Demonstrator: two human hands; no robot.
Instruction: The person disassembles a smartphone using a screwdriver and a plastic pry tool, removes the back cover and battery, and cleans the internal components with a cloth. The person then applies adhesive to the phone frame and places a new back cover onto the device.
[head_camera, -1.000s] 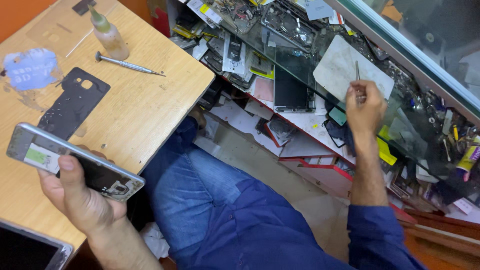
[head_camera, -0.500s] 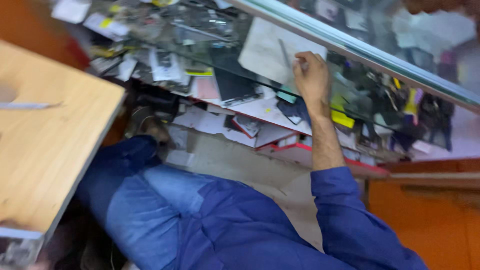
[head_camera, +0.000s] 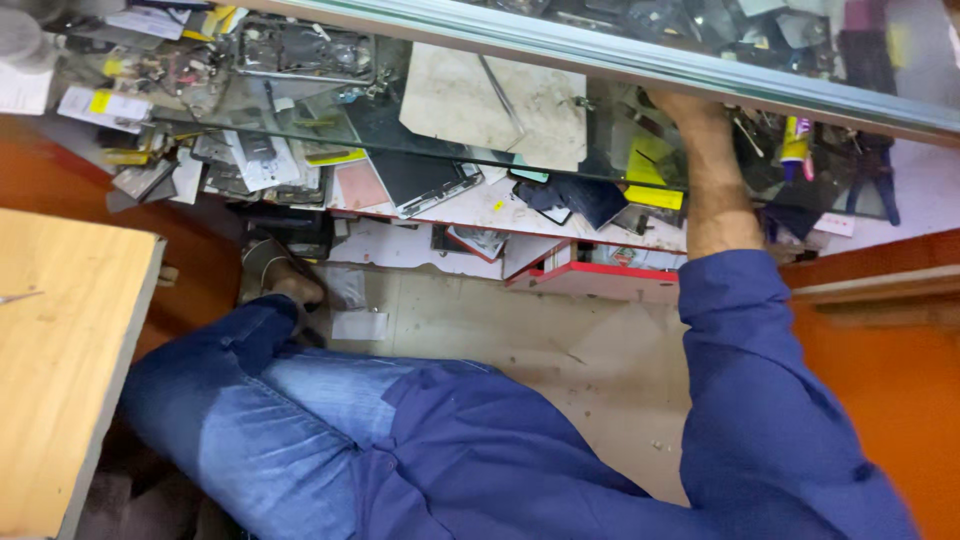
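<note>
Looking from the left, there's the pale wooden bench (head_camera: 60, 350) with just a thin metal tool tip (head_camera: 20, 297) poking in at its edge. The left hand isn't in the shot at all, so no idea what it's doing.

Next over is the cluttered glass shelf (head_camera: 330, 150), piled with phone parts: a stripped silver phone frame (head_camera: 300, 50), a dark flat phone screen (head_camera: 415, 175), and a grubby off-white square mat (head_camera: 495, 105) with a thin metal rod lying on it.

Far right, the right hand (head_camera: 685, 105) is pushed up under the aluminium counter rail (head_camera: 600, 50), forearm nearly straight up, blue sleeve bunched below the wrist. The fingers are tucked behind the rail and glass, so I can't tell if they're spread, closed or pinching anything. Closest stuff to it is a yellow sticky label (head_camera: 652, 160) and a small yellow-capped glue tube (head_camera: 797, 140).

Risk-wise, I'd say reaching blind into that pile could knock loose parts off the shelf edge onto the floor, or scrape the wrist on the glass edge.
</note>
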